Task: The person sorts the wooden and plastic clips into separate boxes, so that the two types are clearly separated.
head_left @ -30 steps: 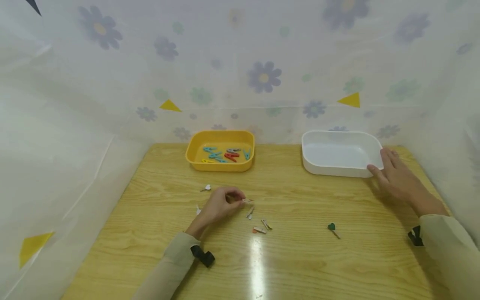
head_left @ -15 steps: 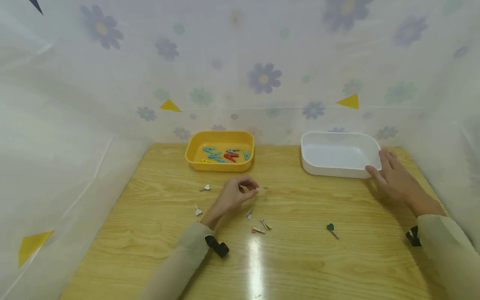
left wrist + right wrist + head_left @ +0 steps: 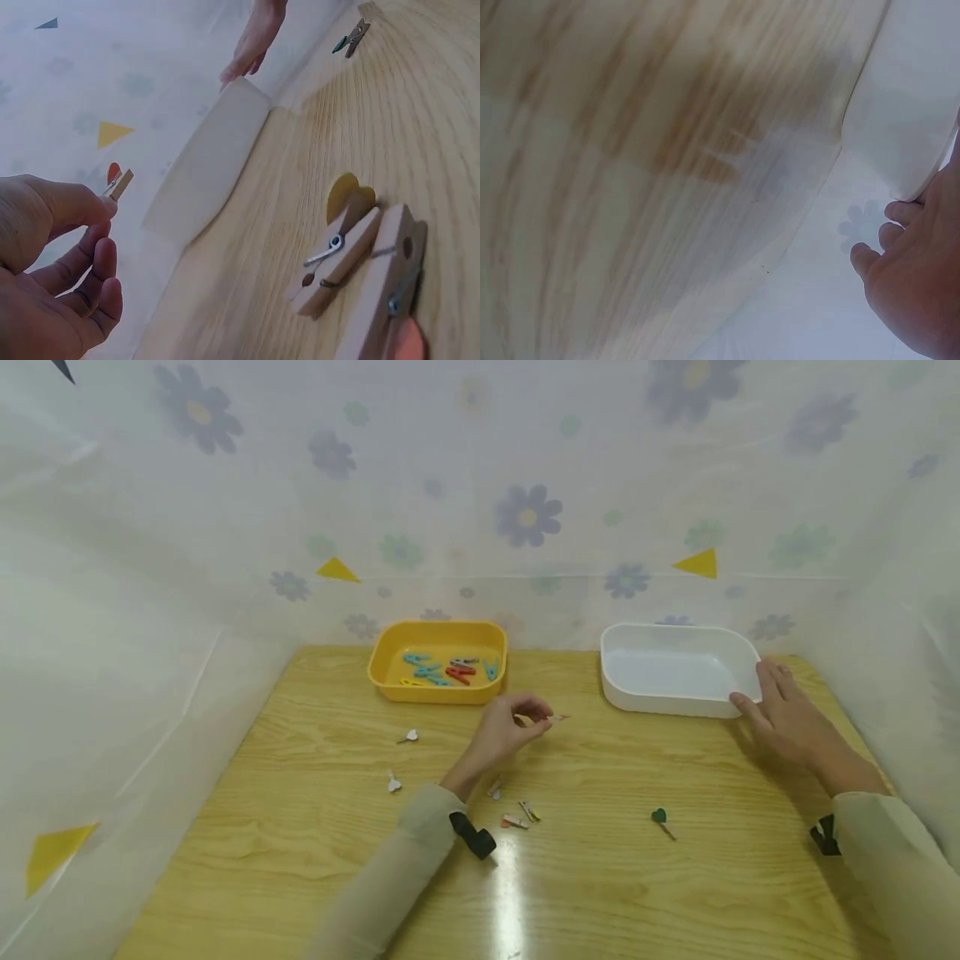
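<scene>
Between thumb and fingertips my left hand (image 3: 510,727) pinches a small wooden clothespin (image 3: 122,185) with an orange-red decoration, held up above the table in front of the white tray (image 3: 667,703). My right hand (image 3: 795,722) grips that tray's right front corner, thumb at the front and fingers along the side. Nothing lies inside the white tray. Below my left wrist lie wooden clothespins, one with a yellow heart (image 3: 350,196), one with an orange piece (image 3: 409,341) and one pale one (image 3: 495,788). A green-heart clothespin (image 3: 660,817) lies farther right.
A yellow tray (image 3: 442,695) at the back left holds several plastic clothespins, blue, red, yellow and grey. Two white-heart clothespins (image 3: 393,782) lie on the wooden table (image 3: 300,827) to the left. Floral sheeting (image 3: 450,485) surrounds the table's back and sides.
My left hand has moved right and away from me, carrying the pinched clothespin from beside the pale one toward the white tray. My right hand has stayed at the tray's corner.
</scene>
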A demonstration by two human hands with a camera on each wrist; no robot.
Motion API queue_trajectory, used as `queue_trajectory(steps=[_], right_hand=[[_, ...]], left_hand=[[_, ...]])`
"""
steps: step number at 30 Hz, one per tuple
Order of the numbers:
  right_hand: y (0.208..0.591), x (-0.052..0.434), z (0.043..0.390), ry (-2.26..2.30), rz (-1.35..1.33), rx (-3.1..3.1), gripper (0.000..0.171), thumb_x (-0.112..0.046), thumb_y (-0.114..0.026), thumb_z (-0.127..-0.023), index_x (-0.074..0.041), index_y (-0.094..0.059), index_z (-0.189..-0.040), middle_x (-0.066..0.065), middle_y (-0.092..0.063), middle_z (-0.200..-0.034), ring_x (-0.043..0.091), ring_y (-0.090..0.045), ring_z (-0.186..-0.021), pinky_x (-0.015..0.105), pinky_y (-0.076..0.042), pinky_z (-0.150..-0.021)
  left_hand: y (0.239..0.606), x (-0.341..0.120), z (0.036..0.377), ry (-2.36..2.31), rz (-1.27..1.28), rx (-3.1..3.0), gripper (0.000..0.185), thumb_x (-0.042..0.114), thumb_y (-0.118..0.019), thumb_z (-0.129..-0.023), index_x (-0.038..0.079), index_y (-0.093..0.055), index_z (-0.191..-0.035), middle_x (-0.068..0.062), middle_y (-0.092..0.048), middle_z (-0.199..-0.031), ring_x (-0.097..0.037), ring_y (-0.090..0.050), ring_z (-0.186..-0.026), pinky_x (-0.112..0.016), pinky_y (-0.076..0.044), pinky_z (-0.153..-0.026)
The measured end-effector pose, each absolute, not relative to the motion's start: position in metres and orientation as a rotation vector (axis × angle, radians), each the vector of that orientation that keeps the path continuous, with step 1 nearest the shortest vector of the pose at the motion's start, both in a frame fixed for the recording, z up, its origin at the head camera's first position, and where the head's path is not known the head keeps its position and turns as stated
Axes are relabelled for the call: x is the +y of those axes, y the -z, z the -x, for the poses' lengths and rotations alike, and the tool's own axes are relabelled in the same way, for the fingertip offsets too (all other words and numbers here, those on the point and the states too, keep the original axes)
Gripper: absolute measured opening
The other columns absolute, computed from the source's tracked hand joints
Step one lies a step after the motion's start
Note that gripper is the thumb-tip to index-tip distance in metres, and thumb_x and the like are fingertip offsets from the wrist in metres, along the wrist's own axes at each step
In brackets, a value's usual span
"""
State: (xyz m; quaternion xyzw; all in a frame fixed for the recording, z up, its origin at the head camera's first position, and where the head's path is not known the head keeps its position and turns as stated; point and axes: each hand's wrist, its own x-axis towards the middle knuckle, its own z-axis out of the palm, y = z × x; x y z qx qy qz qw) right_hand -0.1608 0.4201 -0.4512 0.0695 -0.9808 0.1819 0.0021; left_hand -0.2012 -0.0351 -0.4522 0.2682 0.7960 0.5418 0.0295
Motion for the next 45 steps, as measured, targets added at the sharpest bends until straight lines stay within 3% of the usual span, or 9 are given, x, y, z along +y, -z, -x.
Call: queue_trajectory(steps=[23, 45], right_hand=[[0.452, 0.420, 0.156, -0.589, -0.210, -3.066, 0.080, -0.040, -0.035, -0.112, 0.008, 0.008, -0.159, 0.034, 0.008, -0.165, 0.047, 0.012, -0.153, 0.061, 0.004, -0.121], [0.449, 0.415, 0.155, -0.527, -0.222, -3.082, 0.080, -0.042, -0.035, -0.112, 0.009, 0.006, -0.159, 0.035, 0.005, -0.164, 0.046, 0.011, -0.153, 0.058, 0.004, -0.122]], left_hand=[[0.442, 0.032, 0.230, -1.799, -0.760, 2.469, 0.008, 0.011, -0.080, -0.091, 0.006, -0.079, -0.098, -0.003, -0.076, -0.091, -0.005, -0.067, -0.081, -0.017, -0.053, -0.068], [0.432, 0.068, 0.251, -1.823, -0.769, 2.452, 0.005, 0.008, -0.078, -0.092, 0.005, -0.078, -0.096, -0.006, -0.075, -0.090, -0.012, -0.069, -0.082, -0.016, -0.052, -0.073]])
